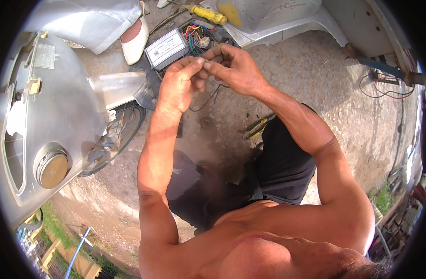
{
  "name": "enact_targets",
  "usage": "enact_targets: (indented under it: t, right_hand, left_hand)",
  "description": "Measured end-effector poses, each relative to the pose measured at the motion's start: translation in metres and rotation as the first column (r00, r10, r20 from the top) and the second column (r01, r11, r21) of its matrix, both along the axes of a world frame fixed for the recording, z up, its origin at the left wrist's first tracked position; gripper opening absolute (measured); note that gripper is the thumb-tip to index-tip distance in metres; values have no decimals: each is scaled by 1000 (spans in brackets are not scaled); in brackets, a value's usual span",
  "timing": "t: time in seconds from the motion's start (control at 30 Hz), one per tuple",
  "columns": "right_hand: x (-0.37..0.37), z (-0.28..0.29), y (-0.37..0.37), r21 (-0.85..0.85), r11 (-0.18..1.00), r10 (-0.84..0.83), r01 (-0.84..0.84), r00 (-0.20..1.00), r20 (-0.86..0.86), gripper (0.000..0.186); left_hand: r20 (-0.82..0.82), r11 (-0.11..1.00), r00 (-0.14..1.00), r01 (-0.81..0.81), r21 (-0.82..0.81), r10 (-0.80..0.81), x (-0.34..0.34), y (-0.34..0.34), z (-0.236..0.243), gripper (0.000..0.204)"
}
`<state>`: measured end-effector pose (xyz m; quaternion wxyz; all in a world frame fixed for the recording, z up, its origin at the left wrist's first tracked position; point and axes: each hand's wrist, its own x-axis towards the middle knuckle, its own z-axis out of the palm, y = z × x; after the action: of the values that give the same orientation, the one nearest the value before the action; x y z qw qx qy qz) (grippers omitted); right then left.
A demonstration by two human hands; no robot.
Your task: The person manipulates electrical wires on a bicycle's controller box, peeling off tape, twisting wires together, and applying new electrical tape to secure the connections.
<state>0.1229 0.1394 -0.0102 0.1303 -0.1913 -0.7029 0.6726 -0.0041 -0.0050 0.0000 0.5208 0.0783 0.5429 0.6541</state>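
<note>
My left hand (179, 83) and my right hand (238, 72) meet fingertip to fingertip above the ground, both closed in a pinch. Whatever lies between the fingertips is too small to make out. Just beyond them sits a silver metal controller box (165, 49) with a printed label. Beside that box is a tangle of coloured wires (194, 39). A thin dark wire (212, 96) curves along the ground below my fingers, and I cannot tell whether it reaches them.
Left stands a grey vehicle body panel (78, 97) with a round cap (53, 171); a tyre (134, 128) shows under it. A yellow-handled screwdriver (209, 15) lies beyond the wires. Another person's white shoe (134, 46) is close by. Yellow-and-black pliers (257, 126) lie near my knee. Loose wires (385, 90) hang at right.
</note>
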Motion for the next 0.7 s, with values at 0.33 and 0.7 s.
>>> enact_targets:
  t: [0.33,0.7]
  right_hand:
    - [0,0,21,210,978,-25,6,996,84,25]
    - [0,-5,16,571,821,-45,-22,994,102,38]
  left_hand:
    - [-315,991,949,-59,-120,19,2,-1,7,23]
    - [-382,995,924,-31,-94,-7,5,-9,5,26]
